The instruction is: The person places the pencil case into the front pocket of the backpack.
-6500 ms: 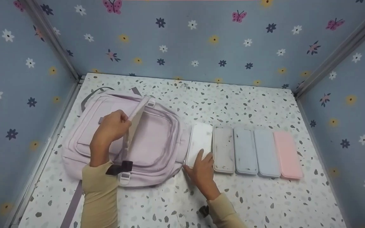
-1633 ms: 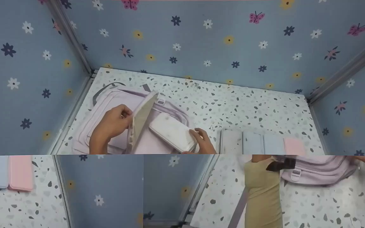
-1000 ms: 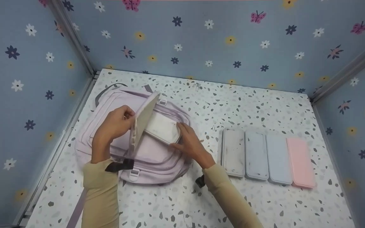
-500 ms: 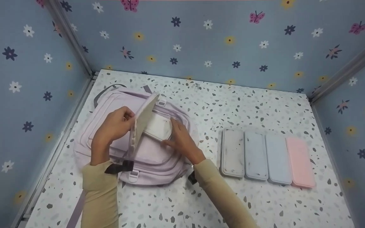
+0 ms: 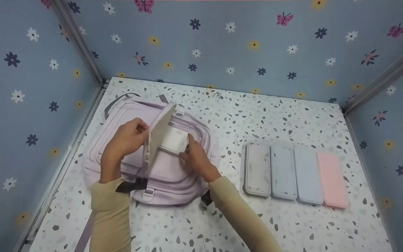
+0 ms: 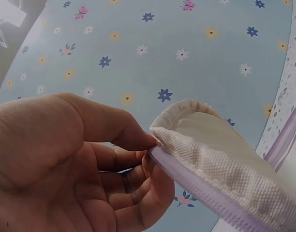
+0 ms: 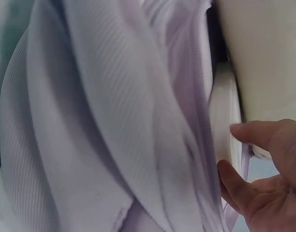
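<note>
Left hand (image 5: 125, 137) pinches lilac, cream-lined fabric flap (image 5: 158, 132); right hand (image 5: 198, 158) grips flat, white rectangular case (image 5: 174, 140), which could snag if the flap sags.

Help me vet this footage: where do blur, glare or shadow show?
Head view: fairly even light, pink case outline clear; left wrist: washed-out bright patch in the upper-left corner, weave along the flap edge readable; right wrist: backpack folds soft, dark shadow just above the white case in the picture.
</note>
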Available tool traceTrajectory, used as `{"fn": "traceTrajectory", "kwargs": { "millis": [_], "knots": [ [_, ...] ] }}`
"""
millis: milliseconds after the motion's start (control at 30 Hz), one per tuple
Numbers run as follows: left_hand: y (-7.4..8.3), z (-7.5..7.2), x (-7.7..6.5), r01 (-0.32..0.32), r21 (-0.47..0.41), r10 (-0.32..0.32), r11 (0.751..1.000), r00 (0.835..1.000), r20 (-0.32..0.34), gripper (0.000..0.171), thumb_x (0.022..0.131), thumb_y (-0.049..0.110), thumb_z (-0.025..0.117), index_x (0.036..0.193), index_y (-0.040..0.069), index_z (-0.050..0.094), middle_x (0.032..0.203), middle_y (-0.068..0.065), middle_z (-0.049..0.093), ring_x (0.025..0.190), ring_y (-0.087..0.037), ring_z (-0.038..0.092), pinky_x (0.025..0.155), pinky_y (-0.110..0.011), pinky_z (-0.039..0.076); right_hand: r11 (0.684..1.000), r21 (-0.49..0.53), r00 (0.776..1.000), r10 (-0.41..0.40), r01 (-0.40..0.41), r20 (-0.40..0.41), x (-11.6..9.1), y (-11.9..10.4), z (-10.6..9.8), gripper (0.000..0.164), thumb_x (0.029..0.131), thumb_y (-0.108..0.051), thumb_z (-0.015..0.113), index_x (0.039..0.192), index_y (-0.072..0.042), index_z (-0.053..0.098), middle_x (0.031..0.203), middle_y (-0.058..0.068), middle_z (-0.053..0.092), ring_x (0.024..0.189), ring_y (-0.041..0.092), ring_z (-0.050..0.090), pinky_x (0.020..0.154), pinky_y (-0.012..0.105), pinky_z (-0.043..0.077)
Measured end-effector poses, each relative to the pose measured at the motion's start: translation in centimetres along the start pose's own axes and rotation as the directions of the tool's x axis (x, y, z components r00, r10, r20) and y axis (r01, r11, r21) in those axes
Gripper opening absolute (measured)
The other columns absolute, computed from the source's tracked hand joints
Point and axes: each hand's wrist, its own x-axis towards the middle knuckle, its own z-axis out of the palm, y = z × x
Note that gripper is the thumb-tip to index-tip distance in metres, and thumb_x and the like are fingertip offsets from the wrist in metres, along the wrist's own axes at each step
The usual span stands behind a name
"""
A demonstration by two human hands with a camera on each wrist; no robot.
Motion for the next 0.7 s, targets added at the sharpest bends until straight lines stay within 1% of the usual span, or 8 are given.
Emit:
{"fn": "traceTrajectory", "kwargs": {
  "millis": [67,133,233,300,367,433,533,700],
  "knots": [
    [0.0,0.0,0.0,0.001,0.003,-0.001,1.000,1.000,-0.005,0.023,0.094,0.013,0.045,0.107,-0.004,0.054,0.104,-0.019,0.059,0.092,-0.028,0.054,0.073,-0.033,0.042,0.997,0.073,1.000,0.018,-0.017,-0.009,0.0,0.0,-0.1,0.073,0.084,-0.006,0.068,0.141,0.013,0.026,0.095,0.018,0.065,0.088,0.029,0.063,0.084,0.038,0.051],
    [0.1,-0.1,-0.1,0.007,0.001,-0.007,1.000,1.000,-0.006,0.023,0.094,0.014,0.046,0.107,-0.003,0.054,0.104,-0.019,0.059,0.092,-0.028,0.054,0.074,-0.033,0.042,0.987,0.153,0.999,0.050,-0.050,0.001,0.1,-0.1,-0.1,0.073,0.084,-0.004,0.065,0.142,0.014,0.024,0.099,0.020,0.066,0.091,0.029,0.065,0.086,0.037,0.052],
    [0.1,-0.1,-0.1,0.005,0.002,-0.005,1.000,1.000,-0.007,0.023,0.094,0.014,0.046,0.107,-0.003,0.055,0.104,-0.019,0.059,0.093,-0.028,0.054,0.074,-0.033,0.042,0.955,0.270,0.993,0.117,-0.120,0.027,0.3,-0.2,0.1,0.075,0.085,-0.003,0.061,0.145,0.011,0.019,0.110,0.023,0.065,0.101,0.029,0.065,0.092,0.034,0.051],
    [0.1,0.0,-0.1,0.000,0.001,0.000,1.000,1.000,-0.005,0.023,0.095,0.014,0.046,0.107,-0.003,0.055,0.103,-0.019,0.059,0.090,-0.027,0.054,0.073,-0.033,0.042,0.935,0.321,0.988,0.147,-0.153,0.044,0.5,-0.4,0.3,0.075,0.086,-0.003,0.059,0.147,0.009,0.016,0.116,0.023,0.064,0.106,0.029,0.064,0.094,0.032,0.050],
    [0.1,0.0,0.0,-0.004,-0.006,0.004,1.000,1.000,-0.002,0.022,0.095,0.014,0.046,0.106,-0.003,0.055,0.102,-0.019,0.060,0.086,-0.026,0.057,0.072,-0.032,0.043,0.922,0.349,0.986,0.159,-0.168,0.054,0.6,-0.6,0.7,0.075,0.087,-0.003,0.057,0.148,0.007,0.016,0.120,0.023,0.063,0.110,0.028,0.064,0.095,0.031,0.049],
    [0.1,0.1,0.0,-0.003,-0.018,0.003,1.000,1.000,0.002,0.022,0.095,0.014,0.047,0.106,-0.003,0.055,0.101,-0.018,0.060,0.082,-0.025,0.059,0.070,-0.030,0.043,0.915,0.367,0.986,0.154,-0.167,0.066,0.7,-0.9,1.1,0.074,0.087,-0.002,0.056,0.149,0.007,0.015,0.124,0.024,0.061,0.111,0.029,0.063,0.096,0.031,0.048],
    [0.0,0.2,0.0,-0.001,-0.028,0.001,1.000,1.000,0.000,0.021,0.095,0.013,0.047,0.106,-0.003,0.055,0.099,-0.018,0.060,0.078,-0.023,0.060,0.069,-0.030,0.044,0.917,0.367,0.987,0.137,-0.158,0.084,0.7,-1.2,1.7,0.074,0.087,0.000,0.055,0.149,0.006,0.016,0.128,0.023,0.058,0.112,0.027,0.063,0.098,0.031,0.047],
    [-0.2,0.2,0.1,0.006,-0.031,-0.006,0.999,1.000,0.000,0.022,0.095,0.014,0.048,0.106,-0.004,0.055,0.100,-0.018,0.060,0.078,-0.023,0.060,0.069,-0.029,0.044,0.914,0.374,0.985,0.121,-0.158,0.121,0.9,-1.2,2.3,0.073,0.086,0.002,0.053,0.150,0.002,0.017,0.133,0.021,0.055,0.114,0.026,0.062,0.100,0.032,0.045]
  ]
}}
